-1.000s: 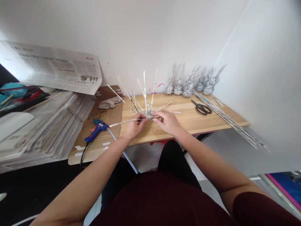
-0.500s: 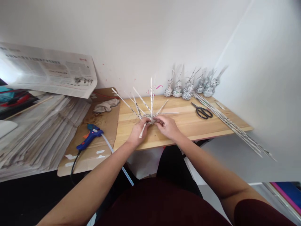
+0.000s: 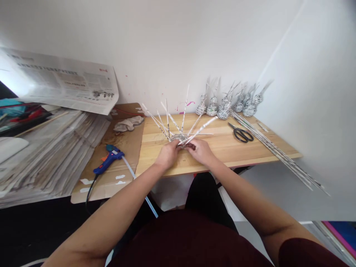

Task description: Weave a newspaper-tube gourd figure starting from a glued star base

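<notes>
Between my hands, low over the wooden board, is a small woven base of rolled newspaper, with several paper tubes fanning up and outward from it. My left hand grips its near left edge, the fingers closed round the weave. On the near right edge, my right hand pinches the weave between thumb and fingers. One pale paper tube leans up to the right, just above my right hand. My fingertips partly hide the near side of the base.
Black-handled scissors and long newspaper tubes lie right on the wooden board. Several woven paper figures stand by the wall. Left are a blue glue gun on cardboard, gloves and a newspaper stack.
The base has turned in my hands. The tube that stuck out over my left hand is gone from there, and one now leans right above my right hand. The view has shifted slightly.
</notes>
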`<move>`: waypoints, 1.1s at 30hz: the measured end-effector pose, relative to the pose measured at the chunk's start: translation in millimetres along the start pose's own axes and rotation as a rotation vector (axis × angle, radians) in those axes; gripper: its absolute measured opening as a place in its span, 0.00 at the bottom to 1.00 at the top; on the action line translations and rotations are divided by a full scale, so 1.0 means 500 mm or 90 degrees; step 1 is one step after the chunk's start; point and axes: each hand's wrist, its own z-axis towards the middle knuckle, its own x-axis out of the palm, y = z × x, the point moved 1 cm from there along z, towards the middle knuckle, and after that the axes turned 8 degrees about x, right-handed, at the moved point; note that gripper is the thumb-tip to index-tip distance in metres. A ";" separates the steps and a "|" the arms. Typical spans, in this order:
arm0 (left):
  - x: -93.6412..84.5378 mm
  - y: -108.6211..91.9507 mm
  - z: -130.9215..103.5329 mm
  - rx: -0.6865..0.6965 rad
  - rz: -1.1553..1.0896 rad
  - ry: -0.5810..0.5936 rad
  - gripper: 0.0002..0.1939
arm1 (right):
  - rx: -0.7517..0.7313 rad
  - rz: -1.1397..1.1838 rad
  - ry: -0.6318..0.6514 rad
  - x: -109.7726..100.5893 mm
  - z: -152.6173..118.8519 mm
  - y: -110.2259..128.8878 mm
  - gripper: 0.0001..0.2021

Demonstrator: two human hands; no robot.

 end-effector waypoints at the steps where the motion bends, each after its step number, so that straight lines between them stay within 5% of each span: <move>1: 0.000 0.000 -0.001 0.013 -0.003 -0.004 0.10 | 0.021 0.005 0.002 -0.003 0.000 0.002 0.09; 8: -0.022 -0.006 -0.045 0.072 0.001 -0.043 0.28 | 0.121 0.047 -0.025 -0.029 -0.018 0.024 0.19; 13: -0.083 0.010 -0.087 -0.029 -0.017 -0.123 0.17 | 0.110 0.053 -0.040 -0.035 -0.064 0.028 0.07; 17: -0.113 0.050 -0.068 -0.154 -0.049 -0.132 0.13 | 0.052 0.059 0.021 -0.019 -0.084 0.053 0.09; 21: -0.095 0.080 -0.024 -0.176 -0.215 -0.153 0.19 | 0.051 0.018 0.000 0.014 -0.056 0.080 0.18; 25: -0.068 0.077 -0.003 -0.172 -0.338 -0.104 0.20 | 0.091 -0.096 -0.009 0.049 -0.022 0.086 0.10; 33: -0.070 0.051 -0.022 -0.094 -0.254 -0.098 0.12 | 0.104 -0.172 -0.014 0.050 -0.016 0.071 0.10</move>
